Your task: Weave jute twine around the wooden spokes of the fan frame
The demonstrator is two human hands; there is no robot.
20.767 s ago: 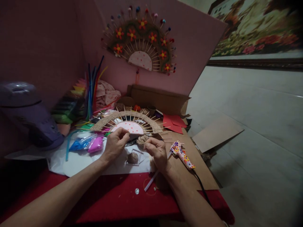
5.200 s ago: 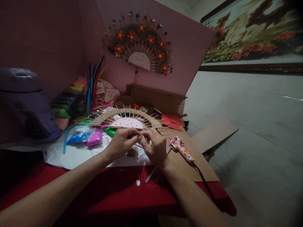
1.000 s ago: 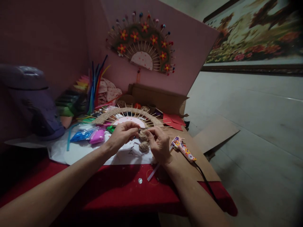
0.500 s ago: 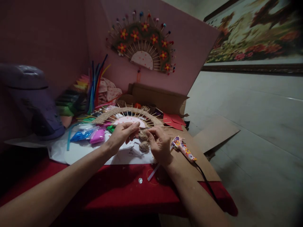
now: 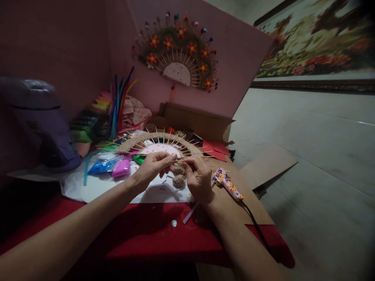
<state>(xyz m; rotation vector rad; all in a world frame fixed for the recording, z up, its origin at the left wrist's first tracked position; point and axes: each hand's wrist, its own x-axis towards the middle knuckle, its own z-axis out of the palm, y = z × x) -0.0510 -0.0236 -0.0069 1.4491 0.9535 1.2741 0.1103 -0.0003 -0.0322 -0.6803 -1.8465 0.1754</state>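
My left hand (image 5: 152, 169) and my right hand (image 5: 197, 177) meet over a white sheet (image 5: 117, 189) and pinch a small ball of jute twine (image 5: 178, 168) between their fingertips. A second twine ball (image 5: 178, 181) lies on the sheet just below it. Right behind my fingers lies a half-round fan of wooden sticks (image 5: 159, 143) with a woven jute band and a pink dotted centre.
A floral glue gun (image 5: 227, 184) with a black cord lies on cardboard to the right. Bags of coloured clay (image 5: 113, 166) and pipe cleaners (image 5: 118, 103) sit at the left, beside a purple appliance (image 5: 38, 121). A finished flowered fan (image 5: 178, 54) hangs on the pink board.
My hands stay together on the twine ball and shift only slightly. Five seconds ago the loose twine ball lay hidden under my hands.
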